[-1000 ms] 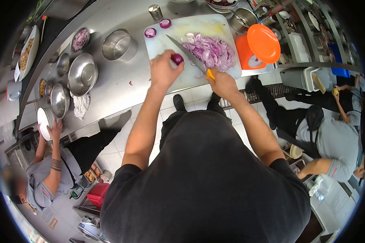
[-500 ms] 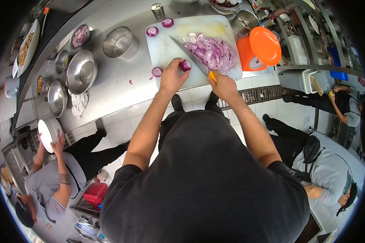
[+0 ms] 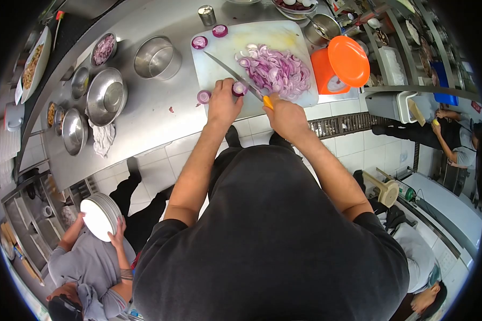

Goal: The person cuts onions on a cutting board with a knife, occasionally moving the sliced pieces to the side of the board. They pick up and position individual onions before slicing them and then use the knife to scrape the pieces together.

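My left hand (image 3: 223,101) grips a cut piece of red onion (image 3: 239,89) near the lower edge of the white cutting board (image 3: 219,70). In my right hand (image 3: 285,116) is the yellow handle of a knife (image 3: 230,71); its blade slants up and left across the board, its edge close beside the held onion. A heap of sliced red onion (image 3: 278,72) lies right of the blade. Two onion pieces rest at the board's upper left, one of them (image 3: 219,31) farther back. Another onion piece (image 3: 204,97) sits left of my left hand.
An orange scale (image 3: 332,75) stands right of the board. Left are a steel pot (image 3: 156,58), several metal bowls and a white cloth (image 3: 103,140). One person at lower left holds stacked plates (image 3: 100,216); two others are at right. A metal cup (image 3: 206,15) stands behind.
The knife and my right hand have shifted left, and the held onion slightly left. The person with the plates has moved back from the counter; the person at lower right has moved lower.
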